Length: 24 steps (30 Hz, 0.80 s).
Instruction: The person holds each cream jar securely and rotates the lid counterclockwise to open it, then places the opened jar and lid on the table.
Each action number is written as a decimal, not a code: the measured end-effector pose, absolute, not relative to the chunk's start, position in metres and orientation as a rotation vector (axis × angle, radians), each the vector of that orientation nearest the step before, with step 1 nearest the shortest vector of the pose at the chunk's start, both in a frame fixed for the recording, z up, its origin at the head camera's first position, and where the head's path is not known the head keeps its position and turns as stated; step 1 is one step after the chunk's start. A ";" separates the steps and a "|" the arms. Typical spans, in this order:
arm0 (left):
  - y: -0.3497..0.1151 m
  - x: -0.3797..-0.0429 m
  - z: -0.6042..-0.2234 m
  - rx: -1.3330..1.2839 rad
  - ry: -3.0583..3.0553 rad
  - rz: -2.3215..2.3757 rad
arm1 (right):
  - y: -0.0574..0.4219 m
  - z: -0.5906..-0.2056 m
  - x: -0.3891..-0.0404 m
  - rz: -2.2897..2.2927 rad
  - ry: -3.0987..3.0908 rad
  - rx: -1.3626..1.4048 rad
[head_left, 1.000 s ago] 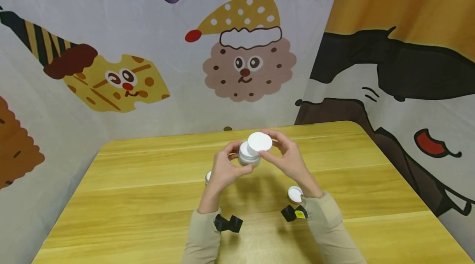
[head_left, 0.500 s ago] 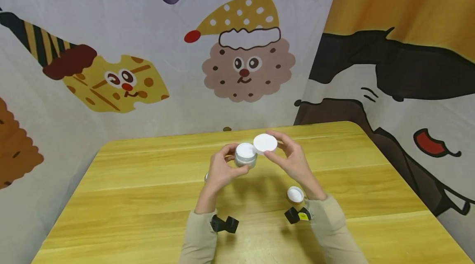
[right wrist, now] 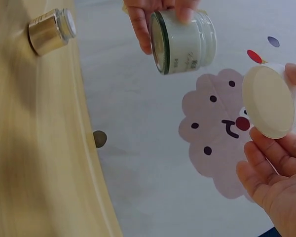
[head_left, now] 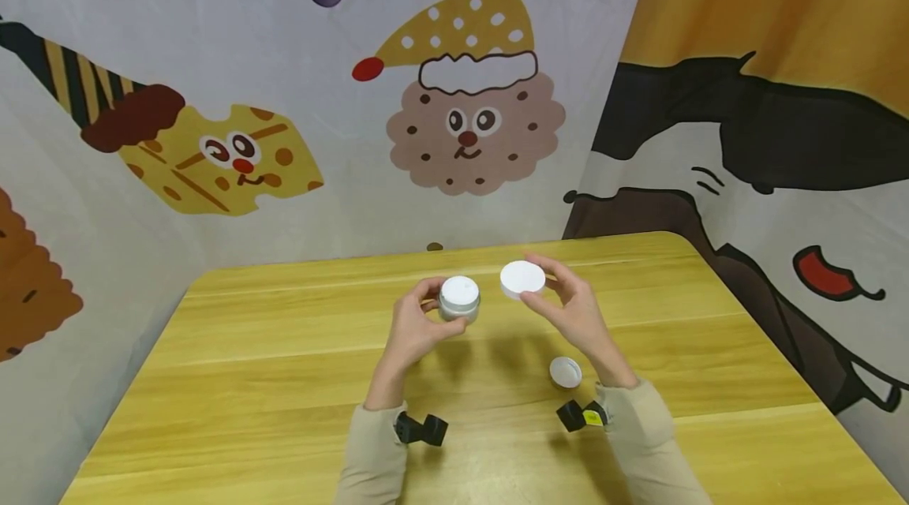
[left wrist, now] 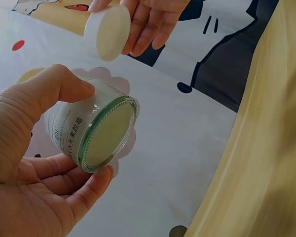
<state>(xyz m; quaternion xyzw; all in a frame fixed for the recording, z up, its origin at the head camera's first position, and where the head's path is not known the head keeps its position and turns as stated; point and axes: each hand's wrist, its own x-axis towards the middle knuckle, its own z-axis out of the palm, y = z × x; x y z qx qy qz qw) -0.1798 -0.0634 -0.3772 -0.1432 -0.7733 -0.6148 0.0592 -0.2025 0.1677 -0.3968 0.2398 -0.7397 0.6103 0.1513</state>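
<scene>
My left hand (head_left: 415, 327) grips a glass cream jar (left wrist: 71, 126) above the table, thumb on one side and fingers on the other. The jar has printed lettering, a greenish glass base and a white top (head_left: 460, 292). To its right, my right hand (head_left: 578, 316) pinches a round white lid (head_left: 522, 280) by its edge. A gap separates the lid from the jar. In the right wrist view the lid's flat face (right wrist: 269, 101) shows between thumb and fingers.
A smaller white lid (head_left: 565, 372) lies on the wooden table (head_left: 284, 379) near my right wrist. A small gold jar (right wrist: 47, 33) stands on the table in the right wrist view; my left arm hides it from the head view. Behind the table hangs a cartoon-printed cloth (head_left: 341, 229).
The white lid, overlapping the jar's top a second ago, has moved right and away from it. My left hand has shifted slightly left with the jar. The gold jar has become hidden in the head view.
</scene>
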 end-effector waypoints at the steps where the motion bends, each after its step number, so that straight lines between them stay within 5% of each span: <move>1: -0.064 -0.180 -0.378 -0.432 -2.344 -1.862 | 0.169 -0.397 -0.202 1.746 -2.126 0.686; 24: -0.070 -0.201 -0.419 -0.395 -2.361 -1.831 | 0.179 -0.401 -0.195 1.587 -2.221 0.644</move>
